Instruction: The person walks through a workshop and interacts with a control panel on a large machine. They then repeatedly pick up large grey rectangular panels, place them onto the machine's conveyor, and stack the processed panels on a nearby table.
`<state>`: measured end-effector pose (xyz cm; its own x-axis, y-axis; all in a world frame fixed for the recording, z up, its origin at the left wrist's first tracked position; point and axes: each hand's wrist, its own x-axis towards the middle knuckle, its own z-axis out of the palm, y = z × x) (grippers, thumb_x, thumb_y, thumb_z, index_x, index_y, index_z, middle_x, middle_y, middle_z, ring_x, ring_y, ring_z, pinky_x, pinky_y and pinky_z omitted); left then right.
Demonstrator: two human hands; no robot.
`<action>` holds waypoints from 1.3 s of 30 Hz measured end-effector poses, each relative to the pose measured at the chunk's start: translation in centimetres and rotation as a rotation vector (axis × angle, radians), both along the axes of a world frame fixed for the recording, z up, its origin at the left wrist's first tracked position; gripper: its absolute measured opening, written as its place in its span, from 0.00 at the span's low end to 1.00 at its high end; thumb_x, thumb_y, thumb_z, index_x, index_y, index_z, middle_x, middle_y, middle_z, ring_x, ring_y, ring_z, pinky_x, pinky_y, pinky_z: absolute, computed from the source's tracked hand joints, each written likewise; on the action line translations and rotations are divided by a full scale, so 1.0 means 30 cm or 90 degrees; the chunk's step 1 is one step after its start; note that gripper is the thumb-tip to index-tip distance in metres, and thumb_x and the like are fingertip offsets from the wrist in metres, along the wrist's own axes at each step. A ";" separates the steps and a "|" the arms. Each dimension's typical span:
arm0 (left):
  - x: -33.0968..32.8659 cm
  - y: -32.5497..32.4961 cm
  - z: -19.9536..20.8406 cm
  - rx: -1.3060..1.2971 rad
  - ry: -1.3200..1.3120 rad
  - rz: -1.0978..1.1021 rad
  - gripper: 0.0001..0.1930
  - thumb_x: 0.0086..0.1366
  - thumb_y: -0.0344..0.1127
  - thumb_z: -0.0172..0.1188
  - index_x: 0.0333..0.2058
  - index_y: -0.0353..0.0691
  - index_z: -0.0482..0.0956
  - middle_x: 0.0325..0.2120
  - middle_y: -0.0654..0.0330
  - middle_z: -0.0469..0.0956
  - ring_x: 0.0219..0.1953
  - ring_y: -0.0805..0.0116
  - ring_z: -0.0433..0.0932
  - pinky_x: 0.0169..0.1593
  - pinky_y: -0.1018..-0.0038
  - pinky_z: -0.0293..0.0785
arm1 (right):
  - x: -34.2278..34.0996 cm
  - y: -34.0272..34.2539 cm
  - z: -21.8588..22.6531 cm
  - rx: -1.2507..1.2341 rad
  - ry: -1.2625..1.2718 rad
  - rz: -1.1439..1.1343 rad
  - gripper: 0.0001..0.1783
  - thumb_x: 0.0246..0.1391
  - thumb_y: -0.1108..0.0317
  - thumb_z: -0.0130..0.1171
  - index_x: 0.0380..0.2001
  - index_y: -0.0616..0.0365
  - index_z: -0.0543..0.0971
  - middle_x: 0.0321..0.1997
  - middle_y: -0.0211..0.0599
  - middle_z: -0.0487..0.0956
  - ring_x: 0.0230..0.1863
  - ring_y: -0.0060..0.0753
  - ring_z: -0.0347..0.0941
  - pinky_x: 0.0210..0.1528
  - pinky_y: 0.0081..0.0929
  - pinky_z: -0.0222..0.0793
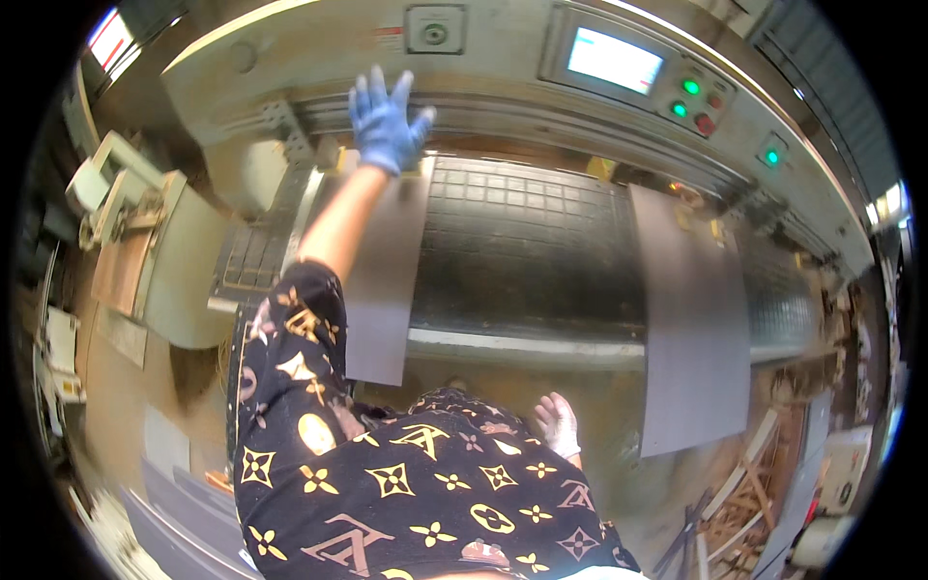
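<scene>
- A grey panel point(385, 280) lies flat on the left part of the machine bed point(527, 246), its near end hanging over the bed's front edge.
- The left hand point(387, 124), in a blue glove, is stretched out over the far end of this panel, fingers spread wide and open; it grips nothing, and whether the palm touches the panel cannot be told.
- The left forearm runs along the panel and hides part of its left edge.
- The right hand point(558, 423), in a pale glove, hangs low by the body in front of the bed, well apart from both panels; whether its fingers are curled shut cannot be told.
- A second grey panel point(694, 319) lies on the right part of the bed, also overhanging the front.
- Between the two panels the dark grid surface of the bed shows.
- Behind the bed stands a control box with a lit screen point(615, 60) and green and red buttons point(698, 101).
- Wooden offcuts point(749, 503) lie on the floor at lower right.
</scene>
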<state>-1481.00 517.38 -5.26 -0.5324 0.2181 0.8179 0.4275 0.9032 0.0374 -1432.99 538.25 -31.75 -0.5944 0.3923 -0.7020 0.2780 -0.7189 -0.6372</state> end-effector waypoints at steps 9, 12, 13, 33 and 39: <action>-0.341 0.141 0.178 -0.192 -0.290 0.161 0.37 0.48 0.55 0.56 0.52 0.38 0.61 0.51 0.47 0.63 0.51 0.49 0.65 0.52 0.63 0.62 | 0.377 -0.045 -0.017 0.042 -0.019 -0.322 0.21 0.51 0.58 0.51 0.47 0.54 0.66 0.43 0.38 0.72 0.39 0.32 0.70 0.41 0.28 0.67; -0.297 0.173 0.078 -0.101 -0.059 0.064 0.33 0.47 0.52 0.57 0.50 0.40 0.65 0.41 0.46 0.71 0.40 0.52 0.72 0.42 0.61 0.68 | 0.476 -0.016 -0.059 0.068 -0.098 -0.420 0.20 0.46 0.50 0.54 0.41 0.46 0.71 0.38 0.28 0.76 0.32 0.25 0.71 0.37 0.28 0.64; -0.137 0.239 0.123 -0.090 -0.098 0.047 0.34 0.48 0.54 0.56 0.52 0.43 0.63 0.47 0.44 0.66 0.47 0.51 0.67 0.48 0.62 0.63 | 0.490 -0.005 -0.014 0.094 -0.103 -0.449 0.20 0.46 0.49 0.54 0.40 0.45 0.71 0.37 0.27 0.76 0.31 0.23 0.71 0.36 0.28 0.63; 1.176 0.800 -0.605 0.000 -0.846 -0.353 0.23 0.55 0.33 0.54 0.50 0.37 0.62 0.46 0.55 0.67 0.49 0.64 0.66 0.53 0.74 0.58 | 0.698 1.073 0.040 0.049 0.074 -0.638 0.21 0.39 0.62 0.62 0.39 0.60 0.73 0.42 0.36 0.74 0.45 0.31 0.66 0.49 0.29 0.59; 1.307 1.099 -0.737 0.031 -0.976 -0.437 0.24 0.55 0.36 0.55 0.50 0.35 0.62 0.46 0.54 0.67 0.49 0.65 0.64 0.51 0.74 0.59 | 0.792 1.153 0.027 0.053 0.123 -0.575 0.26 0.43 0.59 0.59 0.46 0.61 0.70 0.50 0.38 0.69 0.53 0.32 0.60 0.57 0.29 0.48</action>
